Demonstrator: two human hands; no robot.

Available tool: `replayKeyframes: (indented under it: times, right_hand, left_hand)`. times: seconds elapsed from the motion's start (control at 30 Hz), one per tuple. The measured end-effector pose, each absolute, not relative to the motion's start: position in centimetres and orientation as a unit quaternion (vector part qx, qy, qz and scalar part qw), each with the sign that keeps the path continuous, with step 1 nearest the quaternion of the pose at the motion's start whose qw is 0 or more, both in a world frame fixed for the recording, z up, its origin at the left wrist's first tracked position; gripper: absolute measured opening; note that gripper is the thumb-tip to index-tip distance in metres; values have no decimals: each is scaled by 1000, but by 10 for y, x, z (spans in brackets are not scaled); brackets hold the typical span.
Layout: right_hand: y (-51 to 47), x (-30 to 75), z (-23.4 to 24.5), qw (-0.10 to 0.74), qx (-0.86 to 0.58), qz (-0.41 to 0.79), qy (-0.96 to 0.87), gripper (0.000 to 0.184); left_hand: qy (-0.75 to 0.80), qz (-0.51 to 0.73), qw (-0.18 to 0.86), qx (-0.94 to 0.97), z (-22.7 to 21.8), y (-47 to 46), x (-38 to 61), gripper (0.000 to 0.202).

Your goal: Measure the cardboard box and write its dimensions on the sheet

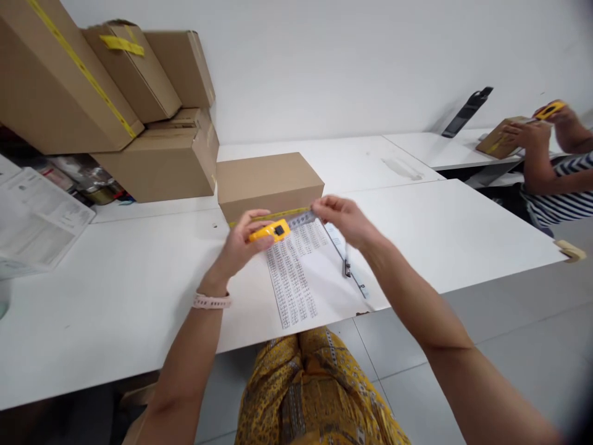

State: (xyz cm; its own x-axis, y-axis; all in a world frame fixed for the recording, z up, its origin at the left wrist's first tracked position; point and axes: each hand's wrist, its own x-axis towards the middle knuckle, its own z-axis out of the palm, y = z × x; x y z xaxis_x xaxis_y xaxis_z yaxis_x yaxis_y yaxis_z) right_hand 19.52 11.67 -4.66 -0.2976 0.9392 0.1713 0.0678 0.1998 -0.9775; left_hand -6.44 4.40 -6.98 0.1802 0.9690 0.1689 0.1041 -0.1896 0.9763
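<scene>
My left hand (241,241) is wrapped round a yellow tape measure (270,231) with a dark button on top. A greyish blade (301,219) with dark marks runs from it to my right hand (338,216), whose fingers pinch its far end. Just behind both hands lies a closed cardboard box (271,176) with a strip of yellow tape low on its near side. Below the hands is a sheet of paper (324,284) covered with columns of small writing. A pen (347,262) rests on the sheet's right part.
Several cardboard boxes (157,154) are stacked at the back left. A clear plastic container with papers (37,222) stands at the left. On the right, another person's hands (532,133) hold a small box (498,139) and a yellow tool (550,110), near a dark bottle (467,111).
</scene>
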Motion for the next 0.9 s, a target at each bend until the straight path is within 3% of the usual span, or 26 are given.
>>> replayKeyframes:
  times: [0.17, 0.3, 0.47, 0.57, 0.9]
  right_hand:
    - [220, 216, 7, 574, -424, 435, -549, 18]
    - [265, 204, 3, 521, -541, 413, -516, 23]
    - [270, 175, -27, 461, -582, 407, -533, 18]
    - [269, 164, -35, 420, -595, 399, -557, 13]
    - [272, 158, -48, 331, -619, 381, -602, 36]
  left_hand:
    - [507, 533, 336, 589, -17, 75, -133, 52]
    - [573, 569, 313, 500, 12, 106, -179, 39]
    - [608, 558, 347, 445, 9, 125, -209, 26]
    - [609, 551, 361, 443, 2, 133, -214, 27]
    - [611, 499, 392, 475, 5, 149, -208, 39]
